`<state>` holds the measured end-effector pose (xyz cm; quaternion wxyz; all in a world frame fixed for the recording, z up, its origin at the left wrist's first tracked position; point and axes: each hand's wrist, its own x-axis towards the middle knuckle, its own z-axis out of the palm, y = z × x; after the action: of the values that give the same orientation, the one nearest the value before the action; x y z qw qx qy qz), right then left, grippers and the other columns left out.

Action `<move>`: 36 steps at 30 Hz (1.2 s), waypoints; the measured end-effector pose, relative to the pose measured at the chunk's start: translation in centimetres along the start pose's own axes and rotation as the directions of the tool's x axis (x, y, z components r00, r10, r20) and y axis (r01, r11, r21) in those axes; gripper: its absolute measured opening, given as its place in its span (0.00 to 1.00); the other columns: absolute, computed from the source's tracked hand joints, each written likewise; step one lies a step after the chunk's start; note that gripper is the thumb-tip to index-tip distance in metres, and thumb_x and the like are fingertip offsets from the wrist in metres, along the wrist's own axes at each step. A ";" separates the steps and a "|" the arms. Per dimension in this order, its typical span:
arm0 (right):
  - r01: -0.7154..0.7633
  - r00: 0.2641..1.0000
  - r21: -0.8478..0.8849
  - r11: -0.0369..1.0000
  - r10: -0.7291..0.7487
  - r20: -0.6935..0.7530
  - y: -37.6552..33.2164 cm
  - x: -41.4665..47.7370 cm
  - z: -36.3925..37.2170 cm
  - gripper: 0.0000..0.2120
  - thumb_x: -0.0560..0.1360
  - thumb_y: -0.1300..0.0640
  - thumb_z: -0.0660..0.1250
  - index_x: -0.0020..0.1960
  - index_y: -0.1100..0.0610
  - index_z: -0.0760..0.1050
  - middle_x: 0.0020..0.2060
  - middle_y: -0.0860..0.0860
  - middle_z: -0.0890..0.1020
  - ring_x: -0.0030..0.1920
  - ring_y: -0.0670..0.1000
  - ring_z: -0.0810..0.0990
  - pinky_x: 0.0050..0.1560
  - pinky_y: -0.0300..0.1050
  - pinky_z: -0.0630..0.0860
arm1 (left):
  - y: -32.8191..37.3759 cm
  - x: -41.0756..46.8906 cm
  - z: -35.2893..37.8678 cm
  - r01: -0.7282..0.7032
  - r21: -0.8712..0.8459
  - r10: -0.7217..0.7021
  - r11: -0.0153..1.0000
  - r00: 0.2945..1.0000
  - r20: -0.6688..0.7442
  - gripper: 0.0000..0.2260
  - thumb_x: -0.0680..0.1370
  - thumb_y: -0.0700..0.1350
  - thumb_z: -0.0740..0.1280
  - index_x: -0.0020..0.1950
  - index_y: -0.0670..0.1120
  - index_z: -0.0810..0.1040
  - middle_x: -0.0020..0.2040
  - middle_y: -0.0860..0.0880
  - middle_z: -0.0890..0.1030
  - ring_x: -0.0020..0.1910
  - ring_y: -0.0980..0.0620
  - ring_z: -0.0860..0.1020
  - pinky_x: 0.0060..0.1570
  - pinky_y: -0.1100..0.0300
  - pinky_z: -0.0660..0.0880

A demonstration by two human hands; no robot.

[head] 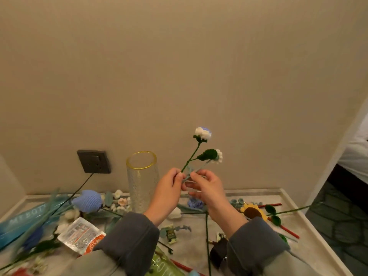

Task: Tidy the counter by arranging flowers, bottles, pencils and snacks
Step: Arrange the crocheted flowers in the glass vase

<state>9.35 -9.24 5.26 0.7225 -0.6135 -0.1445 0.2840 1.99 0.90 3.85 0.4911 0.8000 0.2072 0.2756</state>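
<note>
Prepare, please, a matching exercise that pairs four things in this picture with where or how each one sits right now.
Things:
1. glass vase
2. white flowers
3. blue tulip
4. sunflower

States:
A. lying at the right side of the counter
B. held up, pinched by the left hand and right hand
C. standing upright
D. lying left of the glass vase

Pairs: 1-C, 2-B, 3-D, 4-A

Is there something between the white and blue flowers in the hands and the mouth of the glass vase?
Nothing visible blocks the way. The white and blue crocheted flowers are held by the left hand and right hand just right of the clear glass vase with yellow rim; its mouth is open.
</note>
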 end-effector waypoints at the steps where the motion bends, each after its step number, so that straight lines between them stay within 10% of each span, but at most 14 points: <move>1: 0.027 1.000 0.009 1.000 -0.027 0.002 -0.8 -0.2 0.4 0.06 0.78 0.58 0.67 0.53 0.59 0.75 0.48 0.59 0.85 0.44 0.52 0.85 0.39 0.42 0.80 | 0.7 0.0 -0.4 -0.016 -0.030 0.015 0.999 1.000 -0.012 0.11 0.82 0.43 0.58 0.41 0.49 0.73 0.32 0.51 0.77 0.29 0.61 0.73 0.33 0.65 0.69; 9: 0.241 0.969 -0.009 0.970 -0.240 0.058 -7.0 -1.9 4.0 0.09 0.75 0.60 0.70 0.55 0.61 0.77 0.48 0.58 0.85 0.47 0.53 0.85 0.43 0.44 0.79 | 6.1 -0.4 -4.8 -0.074 -0.278 0.054 0.958 0.995 -0.080 0.07 0.81 0.40 0.59 0.45 0.45 0.75 0.34 0.49 0.77 0.27 0.58 0.73 0.28 0.65 0.70; 15: 0.370 0.922 -0.009 0.929 -0.366 0.125 -11.6 -2.6 6.8 0.08 0.74 0.61 0.71 0.53 0.59 0.78 0.45 0.55 0.85 0.43 0.49 0.85 0.40 0.41 0.77 | 9.8 0.5 -9.0 -0.085 -0.389 0.049 0.917 0.994 -0.101 0.06 0.79 0.40 0.64 0.51 0.44 0.80 0.42 0.43 0.82 0.40 0.48 0.82 0.42 0.59 0.80; 27: 0.529 0.836 -0.036 0.848 -0.513 0.194 -18.4 -1.7 11.9 0.05 0.74 0.62 0.72 0.47 0.54 0.78 0.41 0.52 0.84 0.43 0.48 0.84 0.37 0.39 0.77 | 14.3 4.1 -14.6 -0.263 -0.197 0.219 0.944 0.951 -0.220 0.06 0.77 0.42 0.68 0.48 0.53 0.82 0.42 0.50 0.85 0.44 0.53 0.83 0.46 0.61 0.80; 36: 0.447 0.891 -0.107 0.888 -0.430 0.147 -13.4 1.8 12.1 0.06 0.73 0.62 0.72 0.42 0.53 0.78 0.37 0.50 0.83 0.41 0.49 0.82 0.39 0.41 0.76 | 9.0 5.4 -13.3 -0.145 -0.124 0.116 0.982 0.970 -0.213 0.06 0.77 0.42 0.68 0.48 0.52 0.82 0.42 0.51 0.85 0.45 0.54 0.83 0.47 0.60 0.78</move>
<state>7.17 0.45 20.47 0.7138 -0.5954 -0.3415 0.1387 -1.99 9.19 18.12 0.5024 0.7430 0.1838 0.4021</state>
